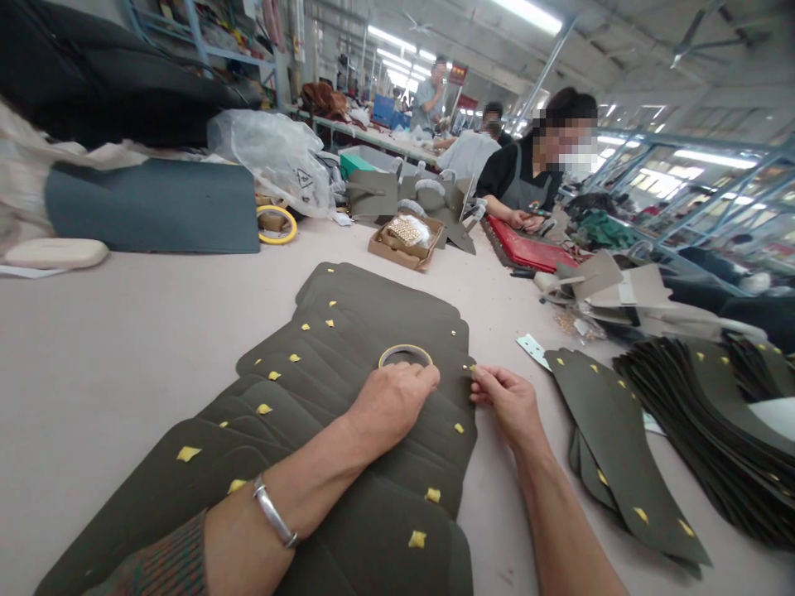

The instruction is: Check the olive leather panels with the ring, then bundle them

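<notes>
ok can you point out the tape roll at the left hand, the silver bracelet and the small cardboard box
Tape roll (405, 348): head view, on the far edge of its ring
Silver bracelet (272, 513): head view, middle of the band
Cardboard box (395, 256): head view, on its near wall

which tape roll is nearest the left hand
The near tape roll, at the left hand above the dark panels. The other tape roll is farther back, beside the blue-grey sheet, untouched.

We see a translucent plastic bag (273, 153) beside a blue-grey sheet (152, 207), and an open cardboard box (391, 254) farther right. Beyond, we see a co-worker (522, 174) at a flat red item (527, 244), under ceiling lights (534, 13).
</notes>
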`<state>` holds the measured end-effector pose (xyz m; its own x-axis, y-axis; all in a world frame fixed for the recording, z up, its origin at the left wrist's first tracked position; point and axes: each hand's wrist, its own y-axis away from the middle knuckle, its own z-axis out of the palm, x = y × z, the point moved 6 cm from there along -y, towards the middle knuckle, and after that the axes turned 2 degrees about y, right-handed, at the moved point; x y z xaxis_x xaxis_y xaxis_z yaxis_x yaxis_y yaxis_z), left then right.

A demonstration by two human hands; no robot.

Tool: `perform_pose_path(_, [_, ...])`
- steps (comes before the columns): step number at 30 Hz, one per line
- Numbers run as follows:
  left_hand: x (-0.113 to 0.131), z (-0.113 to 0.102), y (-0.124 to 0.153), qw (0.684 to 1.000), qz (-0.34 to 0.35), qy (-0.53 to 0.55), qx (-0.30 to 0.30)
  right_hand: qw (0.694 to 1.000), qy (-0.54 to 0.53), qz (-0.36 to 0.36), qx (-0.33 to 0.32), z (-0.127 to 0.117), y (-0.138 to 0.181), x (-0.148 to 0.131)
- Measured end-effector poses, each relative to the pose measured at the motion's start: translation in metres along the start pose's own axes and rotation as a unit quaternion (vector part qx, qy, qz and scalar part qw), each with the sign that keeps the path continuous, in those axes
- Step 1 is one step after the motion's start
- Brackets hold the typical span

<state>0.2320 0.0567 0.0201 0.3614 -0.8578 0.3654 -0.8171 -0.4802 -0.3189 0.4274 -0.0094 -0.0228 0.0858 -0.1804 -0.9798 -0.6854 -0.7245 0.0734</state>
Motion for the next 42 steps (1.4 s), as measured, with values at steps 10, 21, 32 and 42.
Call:
perform_pose_path(10, [-0.004,0.008,-0.002,0.997,-0.015,-0.025,-0.075,0.979,0.194,-0.053,-0.015,0.012,-0.007,-0.004])
perform_pose_path(21, [-0.006,0.007,-0.002,0.996,-0.011,-0.025,-0.080,0.977,0.207,-0.042,0.015,0.006,-0.009,-0.003])
perform_pose_path(32, [-0.012,0.005,-0.003,0.999,-0.016,0.010,-0.050,0.932,0.337,-0.126,0.033,0.017,0.002,-0.015])
perform_pose_path(42, [-0.010,-0.003,-0.002,1.000,0.016,-0.008,-0.022,0.937,0.329,-0.103,-0.056,0.019,0.008,-0.015])
